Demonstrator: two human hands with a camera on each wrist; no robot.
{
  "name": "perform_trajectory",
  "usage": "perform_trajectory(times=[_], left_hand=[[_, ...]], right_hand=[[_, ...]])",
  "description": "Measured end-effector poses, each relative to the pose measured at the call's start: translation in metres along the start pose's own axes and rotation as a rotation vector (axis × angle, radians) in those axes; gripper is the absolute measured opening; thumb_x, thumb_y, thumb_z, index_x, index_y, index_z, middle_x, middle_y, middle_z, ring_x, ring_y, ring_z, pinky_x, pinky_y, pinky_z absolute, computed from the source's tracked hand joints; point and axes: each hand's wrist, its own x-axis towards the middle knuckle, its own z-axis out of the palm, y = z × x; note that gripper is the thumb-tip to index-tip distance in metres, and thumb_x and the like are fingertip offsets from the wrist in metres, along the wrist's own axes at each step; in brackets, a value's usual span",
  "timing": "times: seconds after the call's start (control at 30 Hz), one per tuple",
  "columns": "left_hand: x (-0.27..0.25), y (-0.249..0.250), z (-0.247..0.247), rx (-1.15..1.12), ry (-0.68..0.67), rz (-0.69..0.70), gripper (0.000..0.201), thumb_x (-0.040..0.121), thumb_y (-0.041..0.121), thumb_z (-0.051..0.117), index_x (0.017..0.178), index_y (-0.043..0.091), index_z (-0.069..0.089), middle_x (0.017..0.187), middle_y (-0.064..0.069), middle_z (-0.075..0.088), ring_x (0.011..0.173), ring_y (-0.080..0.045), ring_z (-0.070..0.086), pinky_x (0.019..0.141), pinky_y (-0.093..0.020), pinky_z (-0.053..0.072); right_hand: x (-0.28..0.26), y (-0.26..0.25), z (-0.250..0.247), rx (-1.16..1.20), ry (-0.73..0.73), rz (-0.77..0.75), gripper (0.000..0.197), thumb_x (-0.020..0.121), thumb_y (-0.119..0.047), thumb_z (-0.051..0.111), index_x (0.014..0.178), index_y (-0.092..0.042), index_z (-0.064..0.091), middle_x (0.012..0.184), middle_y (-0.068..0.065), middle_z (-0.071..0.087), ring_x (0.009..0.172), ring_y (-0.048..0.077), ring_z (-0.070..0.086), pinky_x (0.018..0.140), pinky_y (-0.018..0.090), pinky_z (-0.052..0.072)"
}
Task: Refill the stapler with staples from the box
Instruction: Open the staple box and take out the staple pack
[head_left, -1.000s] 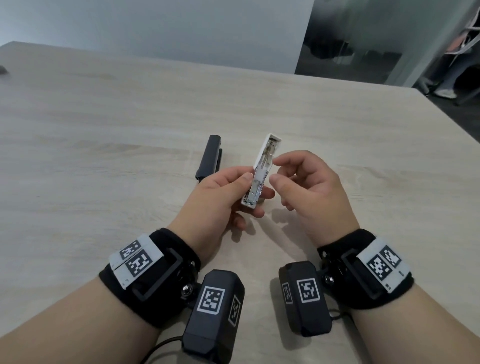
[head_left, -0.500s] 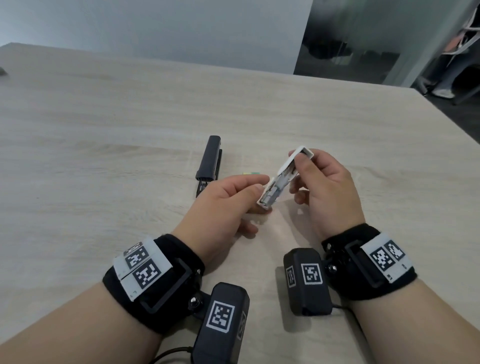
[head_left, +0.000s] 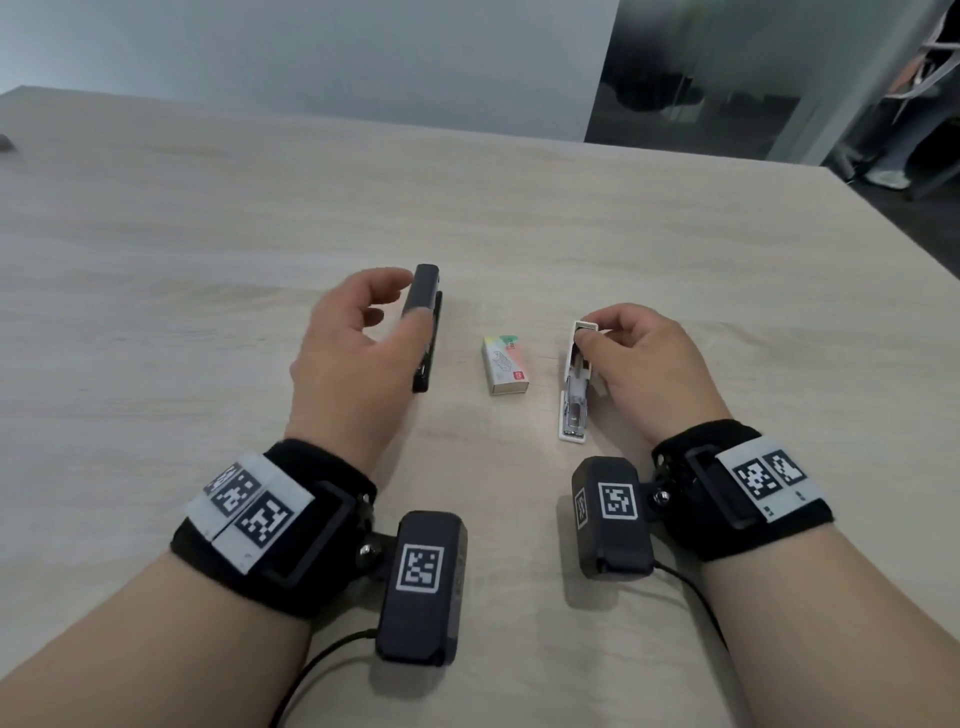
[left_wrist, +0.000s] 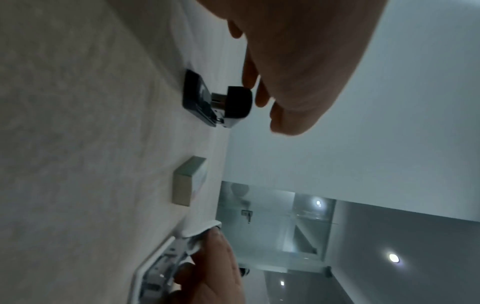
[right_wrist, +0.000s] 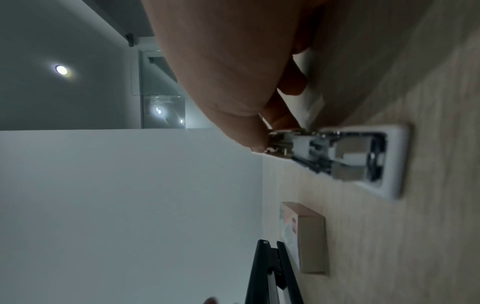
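A white stapler (head_left: 574, 405) (right_wrist: 363, 156) lies on the table to the right, its metal staple channel facing up. My right hand (head_left: 589, 330) (right_wrist: 270, 133) pinches its far end between thumb and fingers. The small staple box (head_left: 505, 366) (left_wrist: 188, 181) (right_wrist: 309, 242) lies shut between the two staplers. To the left a black stapler (head_left: 434, 338) (left_wrist: 207, 98) (right_wrist: 267, 273) lies on the table. My left hand (head_left: 402, 296) (left_wrist: 262, 102) hovers over its far end, fingers spread and loosely bent, not closed round it.
The light wood table (head_left: 208, 260) stretches far to the left and back; its right edge runs diagonally at the far right. A small dark object (head_left: 5, 143) sits at the far left edge. Beyond the table's corner stands a person (head_left: 904, 130).
Both hands held the white stapler above the table before. The right hand has carried it right and down onto the table; the left hand let go and moved left over the black stapler.
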Motion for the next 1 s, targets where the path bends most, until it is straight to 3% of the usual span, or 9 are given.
perform_trajectory(times=[0.07, 0.17, 0.3, 0.4, 0.47, 0.53, 0.6, 0.73, 1.0], left_hand=[[-0.002, 0.0, 0.002, 0.219, -0.144, -0.06, 0.056, 0.081, 0.055, 0.066, 0.135, 0.051, 0.051, 0.107, 0.033, 0.057, 0.115, -0.008, 0.054, 0.11, -0.039, 0.041], [-0.005, 0.005, 0.007, 0.448, -0.256, -0.105, 0.076, 0.089, 0.054, 0.063, 0.156, 0.04, 0.03, 0.109, 0.024, 0.049, 0.104, -0.008, 0.037, 0.119, -0.044, 0.025], [0.003, -0.004, 0.005, 0.374, -0.211, -0.085, 0.047, 0.086, 0.049, 0.053, 0.132, 0.039, 0.057, 0.104, 0.016, 0.07, 0.103, -0.02, 0.063, 0.108, -0.051, 0.042], [0.001, 0.0, 0.006, 0.071, -0.111, -0.115, 0.041, 0.09, 0.032, 0.059, 0.131, 0.033, 0.063, 0.104, 0.014, 0.07, 0.097, -0.005, 0.068, 0.084, -0.021, 0.053], [-0.004, 0.004, 0.009, -0.121, -0.091, -0.063, 0.038, 0.093, 0.016, 0.061, 0.128, 0.028, 0.065, 0.102, 0.012, 0.071, 0.085, -0.001, 0.069, 0.071, -0.017, 0.055], [-0.009, 0.006, 0.011, -0.214, -0.124, 0.026, 0.037, 0.091, 0.009, 0.061, 0.123, 0.027, 0.067, 0.107, 0.007, 0.075, 0.089, -0.013, 0.074, 0.068, -0.024, 0.056], [-0.013, 0.007, 0.013, -0.25, -0.211, 0.111, 0.035, 0.09, -0.002, 0.059, 0.116, 0.017, 0.071, 0.097, 0.008, 0.077, 0.077, -0.004, 0.071, 0.065, -0.017, 0.051], [-0.021, 0.006, 0.017, -0.273, -0.408, 0.139, 0.027, 0.09, -0.009, 0.059, 0.101, 0.011, 0.074, 0.069, 0.018, 0.074, 0.059, 0.004, 0.065, 0.059, -0.01, 0.048], [-0.016, 0.003, 0.017, -0.382, -0.477, 0.073, 0.023, 0.088, 0.007, 0.074, 0.108, 0.018, 0.078, 0.095, -0.011, 0.08, 0.085, -0.022, 0.078, 0.071, -0.035, 0.062]], right_hand=[[0.001, 0.0, 0.0, -0.03, -0.023, 0.005, 0.009, 0.091, -0.032, 0.066, 0.094, -0.027, 0.073, 0.087, -0.006, 0.075, 0.082, 0.014, 0.07, 0.079, 0.035, 0.054], [-0.001, -0.002, -0.002, -0.047, -0.033, 0.006, 0.012, 0.092, -0.031, 0.065, 0.1, -0.027, 0.073, 0.092, -0.009, 0.072, 0.084, 0.011, 0.067, 0.076, 0.03, 0.051], [-0.006, -0.006, -0.006, -0.016, 0.037, -0.048, 0.019, 0.093, -0.033, 0.061, 0.111, -0.03, 0.069, 0.109, -0.008, 0.065, 0.09, 0.004, 0.061, 0.074, 0.021, 0.044], [-0.013, -0.012, -0.008, 0.02, 0.11, -0.169, 0.015, 0.094, -0.028, 0.062, 0.107, -0.032, 0.068, 0.112, -0.01, 0.062, 0.082, -0.002, 0.054, 0.073, 0.008, 0.041], [-0.019, -0.019, -0.008, 0.016, 0.134, -0.29, 0.017, 0.093, -0.026, 0.064, 0.108, -0.033, 0.067, 0.111, -0.014, 0.06, 0.092, 0.004, 0.056, 0.078, 0.006, 0.041], [-0.026, -0.026, -0.008, -0.008, 0.116, -0.439, 0.026, 0.09, -0.029, 0.067, 0.115, -0.036, 0.064, 0.117, -0.018, 0.058, 0.111, 0.01, 0.057, 0.097, 0.018, 0.044], [-0.031, -0.03, -0.008, -0.108, 0.054, -0.56, 0.04, 0.086, -0.04, 0.068, 0.126, -0.037, 0.063, 0.13, -0.018, 0.057, 0.128, 0.011, 0.052, 0.11, 0.042, 0.04], [-0.03, -0.031, -0.003, -0.216, -0.113, -0.608, 0.039, 0.081, -0.052, 0.069, 0.12, -0.045, 0.066, 0.123, -0.024, 0.065, 0.125, 0.008, 0.056, 0.105, 0.056, 0.04], [-0.034, -0.027, -0.001, 0.008, -0.245, -0.485, 0.013, 0.092, -0.025, 0.072, 0.105, -0.023, 0.067, 0.095, -0.01, 0.066, 0.091, 0.007, 0.062, 0.076, 0.016, 0.047]])
